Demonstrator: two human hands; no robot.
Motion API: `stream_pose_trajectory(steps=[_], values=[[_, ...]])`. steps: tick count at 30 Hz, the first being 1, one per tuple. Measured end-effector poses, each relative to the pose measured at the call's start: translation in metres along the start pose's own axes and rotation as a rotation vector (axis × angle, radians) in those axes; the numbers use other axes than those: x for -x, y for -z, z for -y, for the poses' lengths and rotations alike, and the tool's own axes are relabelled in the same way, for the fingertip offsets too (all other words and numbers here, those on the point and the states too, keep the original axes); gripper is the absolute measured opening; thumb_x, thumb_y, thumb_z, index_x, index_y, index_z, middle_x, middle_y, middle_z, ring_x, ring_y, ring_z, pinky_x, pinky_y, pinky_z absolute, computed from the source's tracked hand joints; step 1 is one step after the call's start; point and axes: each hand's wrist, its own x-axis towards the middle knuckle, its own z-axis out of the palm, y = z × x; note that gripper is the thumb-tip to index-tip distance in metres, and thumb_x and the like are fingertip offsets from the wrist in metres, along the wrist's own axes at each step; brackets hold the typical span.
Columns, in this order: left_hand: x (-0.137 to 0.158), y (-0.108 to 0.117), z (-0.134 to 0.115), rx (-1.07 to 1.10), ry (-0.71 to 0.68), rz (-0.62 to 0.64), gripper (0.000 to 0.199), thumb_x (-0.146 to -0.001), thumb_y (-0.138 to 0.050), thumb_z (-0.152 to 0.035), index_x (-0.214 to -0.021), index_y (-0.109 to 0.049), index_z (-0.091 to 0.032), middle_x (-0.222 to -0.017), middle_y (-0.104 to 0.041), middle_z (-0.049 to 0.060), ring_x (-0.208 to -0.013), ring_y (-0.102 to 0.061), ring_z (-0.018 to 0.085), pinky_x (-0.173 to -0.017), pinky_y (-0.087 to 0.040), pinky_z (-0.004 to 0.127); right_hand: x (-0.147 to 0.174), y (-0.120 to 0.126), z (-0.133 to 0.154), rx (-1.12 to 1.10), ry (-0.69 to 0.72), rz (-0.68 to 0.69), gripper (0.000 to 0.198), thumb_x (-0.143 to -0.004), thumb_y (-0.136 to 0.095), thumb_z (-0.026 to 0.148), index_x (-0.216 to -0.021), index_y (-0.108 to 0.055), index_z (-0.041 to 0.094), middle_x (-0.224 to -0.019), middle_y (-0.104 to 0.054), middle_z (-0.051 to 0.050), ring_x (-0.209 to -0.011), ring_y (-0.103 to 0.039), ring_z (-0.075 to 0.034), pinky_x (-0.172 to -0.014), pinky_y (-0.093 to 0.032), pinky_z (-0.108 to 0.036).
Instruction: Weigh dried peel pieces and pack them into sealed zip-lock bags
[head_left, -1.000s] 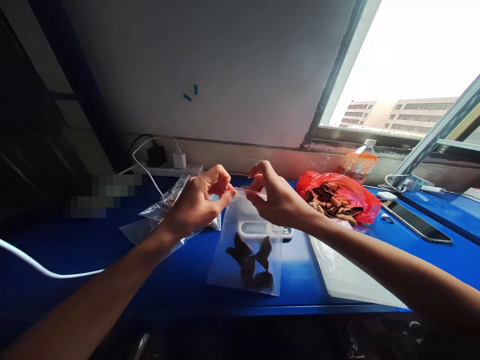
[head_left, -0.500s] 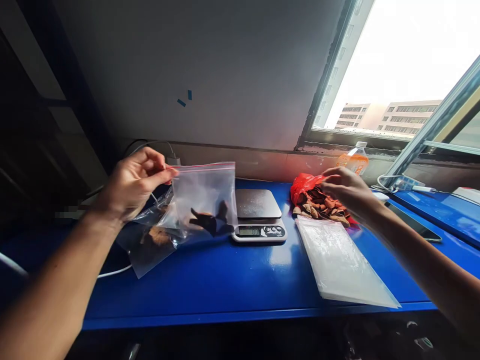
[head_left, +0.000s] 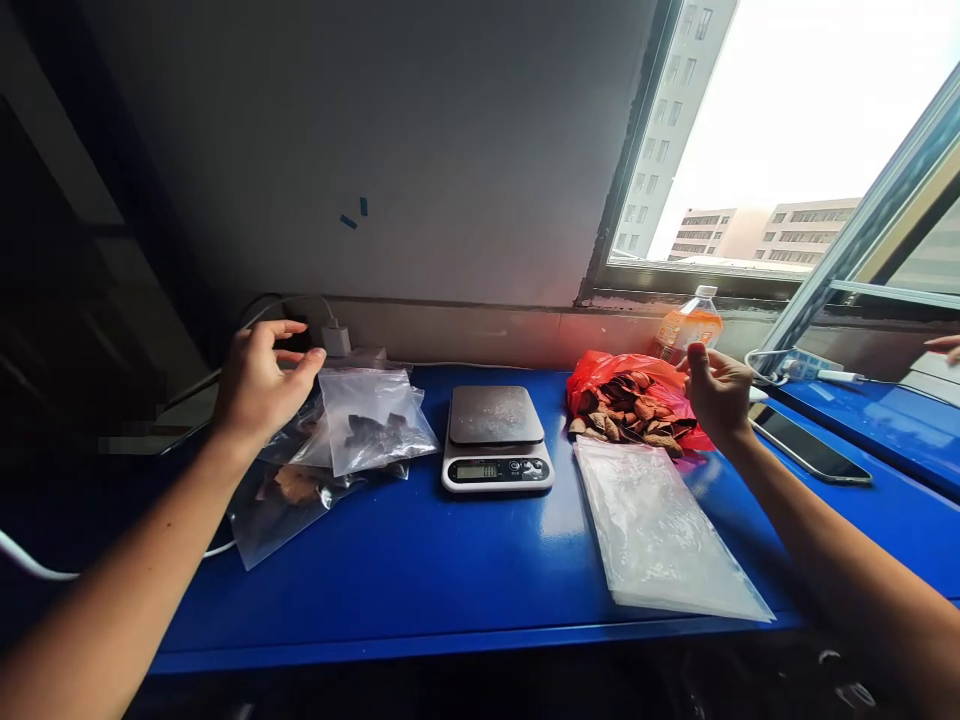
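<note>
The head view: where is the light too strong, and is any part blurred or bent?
Head view: the window is blown out white; the wall and left side lie in dark shadow; the blue table shows glare; a pixelated patch sits at the left edge; the window frame lines lean, wide-angle distortion.

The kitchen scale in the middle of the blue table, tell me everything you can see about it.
The kitchen scale is small and flat, with a dark square weighing plate that has nothing on it and a pale front strip carrying a lit display and buttons. It sits level on the blue table, between clear bags and a red bag. Neither hand touches it.
</note>
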Motion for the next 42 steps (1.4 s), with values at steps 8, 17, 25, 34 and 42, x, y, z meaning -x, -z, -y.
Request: stream_pose_trajectory(steps=[8, 17, 25, 34, 42], values=[[0.010, -0.020, -0.045, -0.198, -0.338, 0.063, 0.028, -0.082, -0.053, -0.035, -0.104, -0.060, -0.019, -0.114, -0.053, 0.008, -0.110, -0.050, 0.025, -0.097, -0.043, 0.037, -0.016, -0.015, 0.010, 0.106, 0.059, 0.100, 0.028, -0.077, -0.056, 0.042, -0.073, -0.064, 0.016, -0.066, -0.064, -0.007, -0.058, -0.057, -0.017, -0.061, -0.041, -0.029], [0.021, -0.046, -0.046, -0.524, -0.167, 0.766, 0.056, -0.084, -0.035, -0.056, -0.125, -0.056, -0.024, -0.133, -0.053, 0.010, -0.120, -0.047, 0.037, -0.097, -0.037, 0.052, -0.020, -0.049, -0.001, 0.318, 0.333, 0.563, 0.013, -0.070, -0.052, 0.014, -0.061, -0.062, 0.015, -0.068, -0.066, -0.010, -0.061, -0.056, -0.016, -0.060, -0.038, -0.027], [0.027, -0.041, -0.039, -0.426, -0.201, 0.874, 0.055, -0.087, -0.034, -0.057, -0.129, -0.052, -0.027, -0.138, -0.051, 0.004, -0.129, -0.042, 0.029, -0.106, -0.030, 0.046, -0.015, -0.048, -0.016, 0.285, 0.320, 0.567, 0.008, -0.073, -0.056, 0.023, -0.072, -0.061, 0.016, -0.074, -0.068, -0.006, -0.064, -0.056, -0.015, -0.060, -0.038, -0.024], [0.025, -0.044, -0.035, -0.424, -0.223, 0.895, 0.051, -0.090, -0.035, -0.051, -0.130, -0.051, -0.024, -0.138, -0.050, 0.005, -0.129, -0.040, 0.027, -0.106, -0.028, 0.046, -0.027, -0.040, -0.024, 0.278, 0.210, 0.344, 0.021, -0.078, -0.054, 0.036, -0.082, -0.057, 0.016, -0.079, -0.065, -0.008, -0.070, -0.057, -0.019, -0.063, -0.041, -0.028], [0.023, -0.047, -0.032, -0.440, -0.241, 0.916, 0.053, -0.089, -0.033, -0.053, -0.131, -0.049, -0.025, -0.139, -0.049, 0.004, -0.130, -0.039, 0.027, -0.106, -0.028, 0.044, -0.022, -0.040, -0.016, 0.328, 0.277, 0.486, 0.014, -0.078, -0.054, 0.023, -0.084, -0.063, 0.014, -0.086, -0.068, -0.010, -0.076, -0.058, -0.018, -0.068, -0.040, -0.027]])
